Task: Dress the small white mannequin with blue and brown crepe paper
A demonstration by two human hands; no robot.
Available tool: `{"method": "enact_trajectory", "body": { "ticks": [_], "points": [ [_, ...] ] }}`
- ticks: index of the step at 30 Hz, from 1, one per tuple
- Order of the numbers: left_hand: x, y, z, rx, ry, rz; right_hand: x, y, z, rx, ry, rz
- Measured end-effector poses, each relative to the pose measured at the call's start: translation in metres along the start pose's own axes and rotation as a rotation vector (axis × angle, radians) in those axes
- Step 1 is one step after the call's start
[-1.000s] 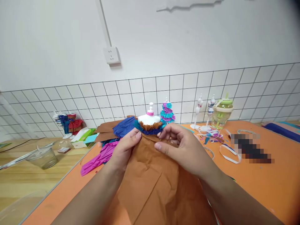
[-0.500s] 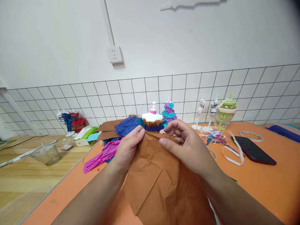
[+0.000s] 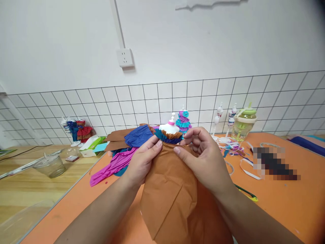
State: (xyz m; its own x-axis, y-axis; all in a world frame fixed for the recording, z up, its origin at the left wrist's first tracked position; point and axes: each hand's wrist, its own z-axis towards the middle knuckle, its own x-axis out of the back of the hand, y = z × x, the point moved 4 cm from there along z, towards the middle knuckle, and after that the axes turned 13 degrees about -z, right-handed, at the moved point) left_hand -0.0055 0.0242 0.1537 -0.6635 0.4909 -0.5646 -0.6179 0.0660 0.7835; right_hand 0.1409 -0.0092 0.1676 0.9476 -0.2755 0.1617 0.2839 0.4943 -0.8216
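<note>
A small white mannequin [image 3: 169, 128] with a pink neck band stands tilted between my hands. Blue and brown ruffled crepe paper [image 3: 170, 136] wraps its chest. Below the ruffles hangs a large creased sheet of brown crepe paper [image 3: 170, 193], which hides the mannequin's lower part. My left hand [image 3: 144, 157] pinches the sheet's upper left edge, thumb in front. At the upper right edge, my right hand [image 3: 201, 156] pinches the same sheet between thumb and fingers; its other fingers are curled.
Blue crepe paper [image 3: 138, 136] and magenta crepe paper [image 3: 113, 167] lie left of my hands. Behind stands a mannequin in a purple and turquoise dress [image 3: 183, 121]. To the right are a green-lidded bottle [image 3: 244, 124], scissors [image 3: 247, 194] and a blurred-out dark object [image 3: 276, 164].
The mannequin's top and the brown sheet have shifted slightly right and tilted. My left hand moved a little right with them. The scissors show more beside my right forearm.
</note>
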Motion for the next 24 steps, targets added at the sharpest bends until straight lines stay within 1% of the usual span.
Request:
{"method": "enact_trajectory", "body": {
  "ticks": [3,6,8,11,14,16,18,20,21,22,24],
  "points": [
    [0.000,-0.002,-0.001,-0.002,-0.004,0.001,0.000,0.001,0.000,-0.008,0.021,-0.013],
    [0.001,-0.004,-0.001,-0.003,-0.036,0.003,0.001,0.003,0.001,-0.011,0.055,-0.022],
    [0.002,-0.003,0.000,-0.011,-0.088,0.030,0.001,0.004,0.001,-0.012,0.062,-0.035],
    [0.002,0.001,0.003,-0.069,-0.168,0.168,0.000,0.006,0.002,-0.029,0.013,-0.094],
    [0.006,0.002,0.007,-0.073,-0.152,0.315,0.000,0.011,0.004,-0.042,-0.039,-0.196],
    [0.009,0.001,0.011,-0.051,-0.137,0.347,0.002,0.017,0.007,-0.052,-0.052,-0.268],
    [0.013,0.000,0.014,-0.060,-0.117,0.352,0.005,0.024,0.011,-0.082,-0.059,-0.356],
    [0.019,0.000,0.016,-0.081,-0.082,0.362,0.008,0.033,0.016,-0.131,-0.119,-0.440],
    [0.022,-0.001,0.017,-0.081,-0.073,0.370,0.008,0.038,0.018,-0.154,-0.175,-0.456],
    [0.024,-0.002,0.018,-0.073,-0.077,0.384,0.007,0.042,0.020,-0.169,-0.247,-0.443],
    [0.027,-0.003,0.019,-0.044,-0.099,0.434,0.003,0.048,0.022,-0.174,-0.391,-0.345]
  ]
}}
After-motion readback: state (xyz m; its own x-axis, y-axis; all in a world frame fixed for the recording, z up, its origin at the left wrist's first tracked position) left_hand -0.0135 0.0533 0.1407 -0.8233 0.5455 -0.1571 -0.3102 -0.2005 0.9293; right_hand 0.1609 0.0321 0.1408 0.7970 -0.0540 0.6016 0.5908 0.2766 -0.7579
